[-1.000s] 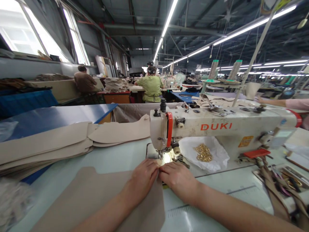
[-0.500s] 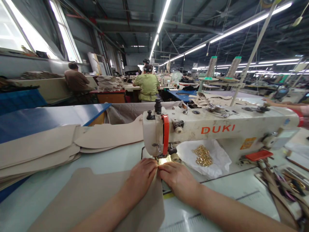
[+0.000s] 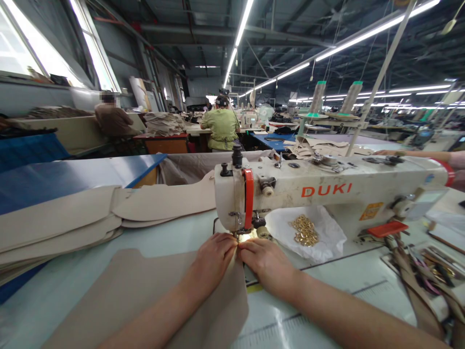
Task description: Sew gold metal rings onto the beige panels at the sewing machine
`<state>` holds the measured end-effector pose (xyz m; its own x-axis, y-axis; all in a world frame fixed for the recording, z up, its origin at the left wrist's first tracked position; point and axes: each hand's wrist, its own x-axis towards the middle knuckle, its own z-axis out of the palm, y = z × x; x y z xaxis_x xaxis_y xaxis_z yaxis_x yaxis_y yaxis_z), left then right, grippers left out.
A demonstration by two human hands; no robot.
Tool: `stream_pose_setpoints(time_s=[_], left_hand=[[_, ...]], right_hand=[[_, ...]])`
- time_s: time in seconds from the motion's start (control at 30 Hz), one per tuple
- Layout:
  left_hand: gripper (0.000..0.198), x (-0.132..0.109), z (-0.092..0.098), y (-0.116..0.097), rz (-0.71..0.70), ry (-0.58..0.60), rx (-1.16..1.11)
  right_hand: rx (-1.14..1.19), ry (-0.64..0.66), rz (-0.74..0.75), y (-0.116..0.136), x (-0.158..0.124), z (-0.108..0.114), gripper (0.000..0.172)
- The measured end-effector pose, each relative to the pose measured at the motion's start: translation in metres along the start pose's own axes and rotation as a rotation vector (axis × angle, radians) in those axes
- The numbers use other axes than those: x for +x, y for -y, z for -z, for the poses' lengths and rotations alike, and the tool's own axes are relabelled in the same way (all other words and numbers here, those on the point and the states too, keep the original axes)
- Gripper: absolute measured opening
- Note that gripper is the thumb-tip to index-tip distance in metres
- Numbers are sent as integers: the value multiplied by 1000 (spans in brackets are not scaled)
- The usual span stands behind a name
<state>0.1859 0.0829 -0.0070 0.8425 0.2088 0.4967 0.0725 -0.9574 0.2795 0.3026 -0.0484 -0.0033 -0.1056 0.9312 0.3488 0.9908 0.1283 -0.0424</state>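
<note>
A beige fabric panel [image 3: 145, 295] lies flat on the sewing table, its upper right corner under the needle area of a white DUKI sewing machine [image 3: 283, 182]. My left hand [image 3: 214, 257] rests over that corner, fingers bent and pinched together at the panel's edge. Just right of it, my right hand [image 3: 269, 264] is closed too, thumb and fingertips pressed together and almost touching the left fingertips. Whatever sits between the right fingertips is hidden. The lit presser foot [image 3: 238, 236] is directly beyond both hands and partly covered by them.
Stacked beige panels [image 3: 58, 218] lie to the left. Behind the needle, gold metal rings [image 3: 305, 230] sit on a white plastic bag [image 3: 327, 237]. Straps [image 3: 410, 276] and small tools crowd the right side. A person in a green top [image 3: 221, 127] sits ahead.
My hands stay at the needle, pinched as before, with the panel nearly unmoved. The whole view has shifted very slightly. At far right, another person's arm has moved a little.
</note>
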Motion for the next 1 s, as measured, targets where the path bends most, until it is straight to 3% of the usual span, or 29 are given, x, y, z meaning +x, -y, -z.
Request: stream_pose_setpoints(time_s=[0.5,0.87,1.0], left_hand=[[18,-2,4,-5,-23,-26,29],[26,-25,3,3,-127,88,97],[28,-26,2,5,-102,141,107]], right_hand=[[47,-54,25,1,-4,0,10],[76,-60,131,0,-9,1,10],[74,-43,138,-1,-8,2,10]])
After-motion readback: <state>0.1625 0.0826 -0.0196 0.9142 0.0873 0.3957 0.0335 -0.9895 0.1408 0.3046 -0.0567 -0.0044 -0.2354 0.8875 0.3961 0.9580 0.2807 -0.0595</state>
